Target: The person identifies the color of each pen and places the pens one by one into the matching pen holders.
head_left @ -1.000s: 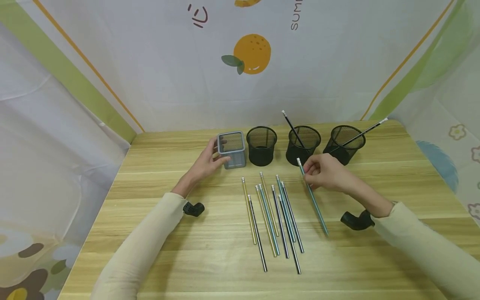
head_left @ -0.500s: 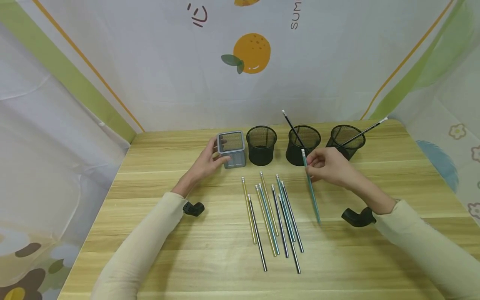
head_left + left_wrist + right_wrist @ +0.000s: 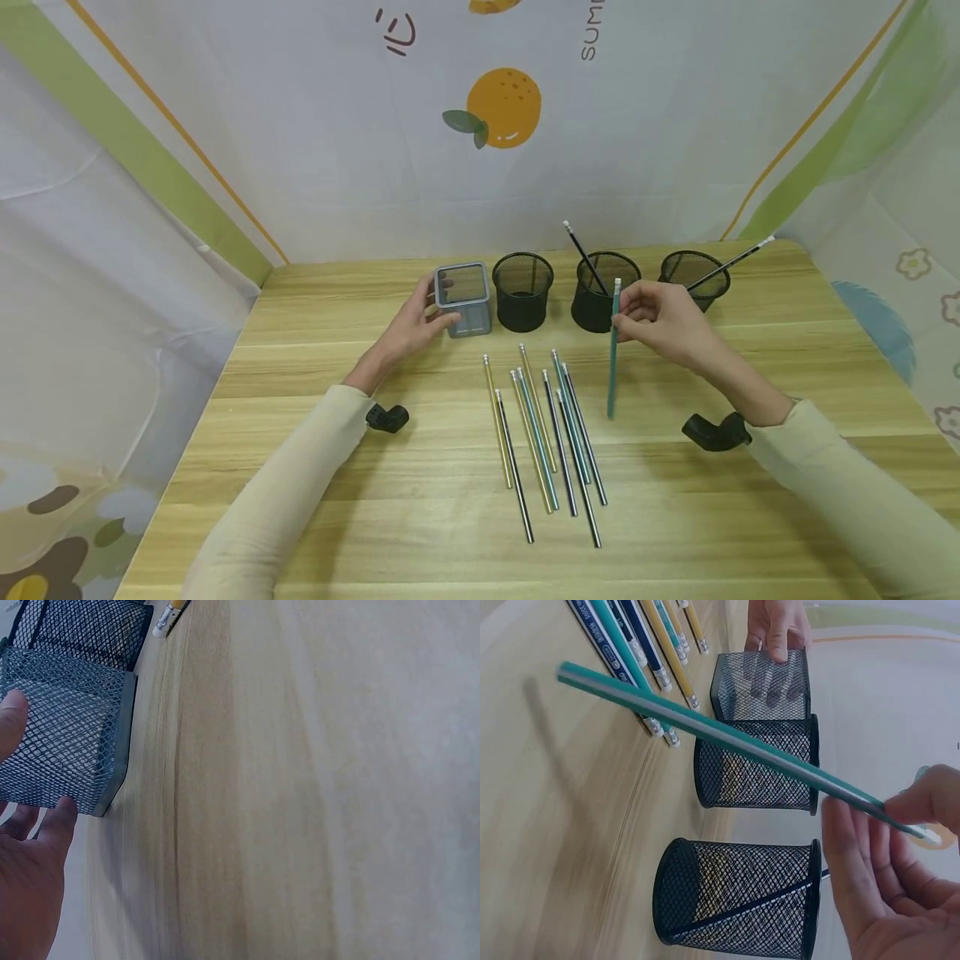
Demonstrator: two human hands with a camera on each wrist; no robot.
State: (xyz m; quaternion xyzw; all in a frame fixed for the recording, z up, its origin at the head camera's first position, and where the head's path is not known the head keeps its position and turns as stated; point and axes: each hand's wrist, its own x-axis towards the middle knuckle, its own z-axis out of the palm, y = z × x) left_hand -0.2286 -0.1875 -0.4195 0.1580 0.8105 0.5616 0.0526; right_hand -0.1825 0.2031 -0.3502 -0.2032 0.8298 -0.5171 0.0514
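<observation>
My right hand (image 3: 667, 321) pinches a teal pencil (image 3: 613, 367) near its white eraser end, between thumb and fingers. The pencil is off the table, eraser end up, in front of a round black mesh pencil cup (image 3: 588, 310). That cup has a dark pencil (image 3: 585, 257) leaning in it. My left hand (image 3: 411, 325) holds the grey square mesh pencil holder (image 3: 471, 321) at its left side, thumb in front and fingers behind. In the left wrist view, the grey holder (image 3: 67, 742) stands beside a black cup (image 3: 82, 630). No pencil shows inside the grey holder.
Another round black cup (image 3: 522, 312) stands right of the grey holder. The rightmost cup (image 3: 705, 302), partly behind my right hand, has a dark pencil (image 3: 731, 262) slanting out to the right. Several yellow, teal and dark pencils (image 3: 542, 450) lie on the wooden table (image 3: 405, 517).
My right hand has raised the teal pencil, and its lower end has swung left and up. The pencil has turned from slanted to nearly vertical in the head view. My left hand stays put.
</observation>
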